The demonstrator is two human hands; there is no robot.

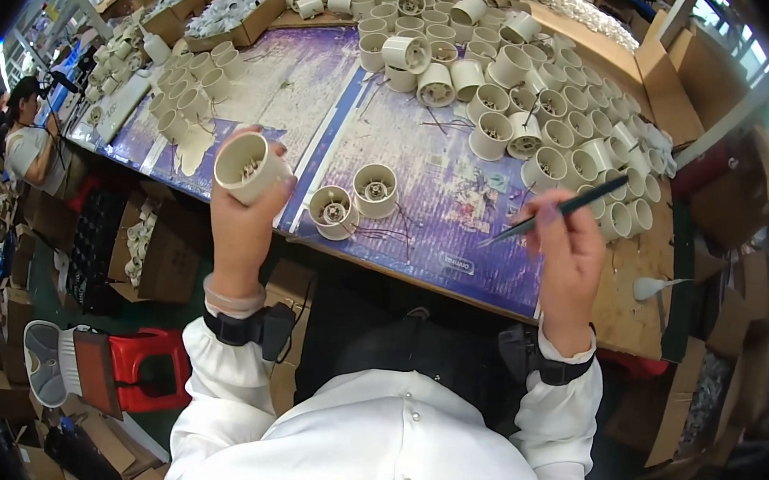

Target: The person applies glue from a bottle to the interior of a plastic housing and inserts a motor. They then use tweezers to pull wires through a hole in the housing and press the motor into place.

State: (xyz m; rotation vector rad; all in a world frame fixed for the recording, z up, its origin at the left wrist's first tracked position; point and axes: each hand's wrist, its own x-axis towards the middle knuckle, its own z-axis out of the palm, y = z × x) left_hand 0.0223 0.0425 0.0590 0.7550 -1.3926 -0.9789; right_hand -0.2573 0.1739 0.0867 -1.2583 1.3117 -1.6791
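My left hand (255, 214) is wrapped round a cream cup-shaped plastic housing (236, 166), lifted above the worktable and tilted so its mouth shows small parts inside. In my right hand (572, 258) is a pair of dark tweezers (589, 197), pinched between thumb and fingers, its thin tips pointing left and down over the table. The tips are apart from any housing. Between my hands, two more housings stand upright, one nearer (333, 212) and one slightly farther right (375, 190). Metal fittings show inside both, and thin dark red wires trail out beside them.
A big heap of similar housings (493, 121) covers the table's far right. A smaller group (197, 92) stands at the left, near a cardboard box of pale parts (232, 14). A small white nozzle-tipped bottle (650, 288) lies at the right edge. A person (31, 146) is at the far left.
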